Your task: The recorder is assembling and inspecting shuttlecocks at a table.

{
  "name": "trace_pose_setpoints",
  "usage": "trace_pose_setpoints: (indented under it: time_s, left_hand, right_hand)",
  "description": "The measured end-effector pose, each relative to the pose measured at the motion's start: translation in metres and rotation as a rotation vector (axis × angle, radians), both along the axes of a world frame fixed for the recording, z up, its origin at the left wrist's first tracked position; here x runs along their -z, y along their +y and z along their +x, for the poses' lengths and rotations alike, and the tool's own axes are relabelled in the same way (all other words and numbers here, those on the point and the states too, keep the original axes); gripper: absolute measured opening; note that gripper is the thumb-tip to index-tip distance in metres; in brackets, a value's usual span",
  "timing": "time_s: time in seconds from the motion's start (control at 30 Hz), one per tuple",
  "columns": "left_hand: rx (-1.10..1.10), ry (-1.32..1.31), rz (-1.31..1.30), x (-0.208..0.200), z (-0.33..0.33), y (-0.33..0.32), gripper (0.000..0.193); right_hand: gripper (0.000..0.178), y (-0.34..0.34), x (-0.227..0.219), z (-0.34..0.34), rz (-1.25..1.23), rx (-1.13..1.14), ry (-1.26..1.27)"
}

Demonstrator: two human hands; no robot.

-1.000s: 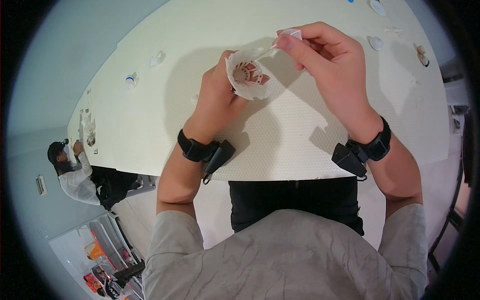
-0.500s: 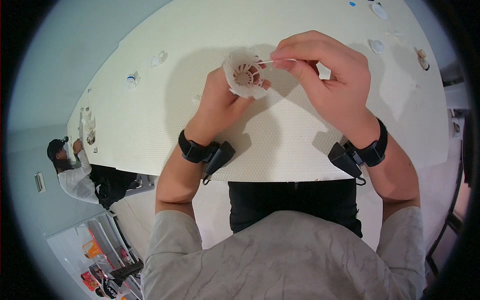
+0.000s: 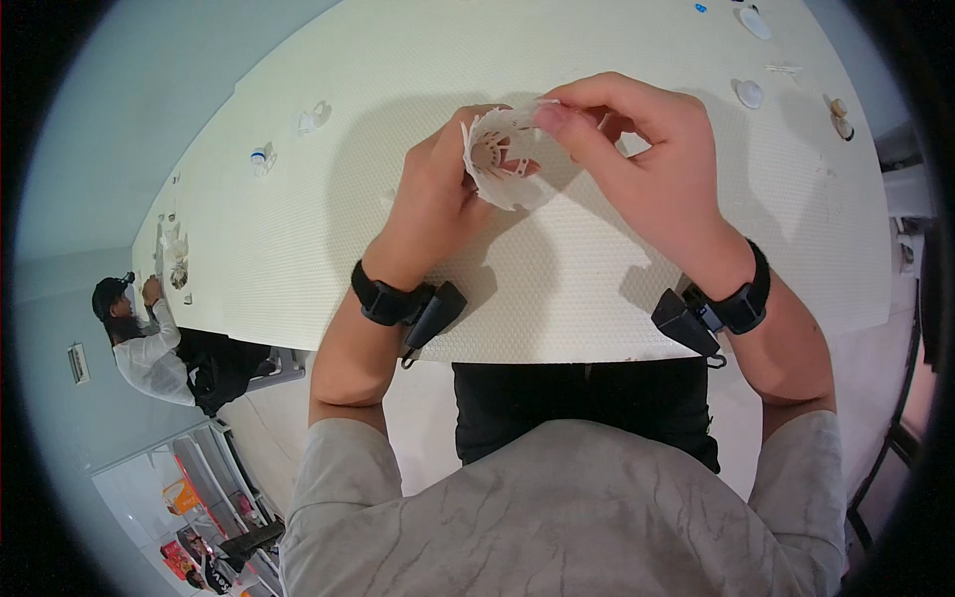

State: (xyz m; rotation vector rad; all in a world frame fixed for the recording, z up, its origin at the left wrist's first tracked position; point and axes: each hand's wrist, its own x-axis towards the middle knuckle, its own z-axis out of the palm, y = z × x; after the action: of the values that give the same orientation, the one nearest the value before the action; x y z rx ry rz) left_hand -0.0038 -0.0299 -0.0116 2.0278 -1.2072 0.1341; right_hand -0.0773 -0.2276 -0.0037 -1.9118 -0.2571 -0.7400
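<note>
A white shuttlecock (image 3: 509, 189) is tilted above the table, its flared skirt facing up and right. My left hand (image 3: 435, 184) is wrapped around its base from the left, and some fingertips show through the gaps in the skirt. At the skirt's upper right edge my right hand (image 3: 647, 144) is closed in a pinch, thumb against index finger. A thin white piece shows at those fingertips; whether it is part of a feather or a separate sliver I cannot tell. The thumb hides most of it.
The white textured table (image 3: 298, 249) curves around me. A small blue-capped bottle (image 3: 260, 157) and a clear plastic piece (image 3: 312, 117) lie left. White rounded pieces (image 3: 749, 94), thin white sticks (image 3: 783, 69) and small brown items (image 3: 842, 119) lie right. Another person (image 3: 154, 348) sits far left.
The shuttlecock has turned in my left hand so its opening tips to the right. My right hand has shifted left onto the skirt's edge; the thin white stick between its fingers is now mostly hidden.
</note>
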Motion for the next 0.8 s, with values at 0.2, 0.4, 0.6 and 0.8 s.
trace_pose_setpoints:
  time_s: [0.2,0.4,0.6,0.8]
  left_hand:
    - [-0.012,-0.014,-0.018,0.0000,0.0000,-0.0027,0.042]
    - [-0.012,-0.012,-0.010,-0.0024,-0.0014,-0.0030,0.042]
    - [-0.026,-0.028,-0.011,-0.0024,-0.0023,-0.0057,0.041]
    - [-0.034,-0.056,0.034,-0.0009,-0.0004,-0.0002,0.044]
  right_hand:
    - [0.008,0.0013,-0.0034,-0.0020,-0.140,0.030,-0.169]
    - [0.007,0.0045,-0.0052,-0.0040,-0.154,0.021,-0.220]
    - [0.006,0.0042,-0.0067,-0.0046,-0.149,0.010,-0.229]
    - [0.005,0.0062,-0.0025,-0.0011,-0.115,-0.010,-0.225]
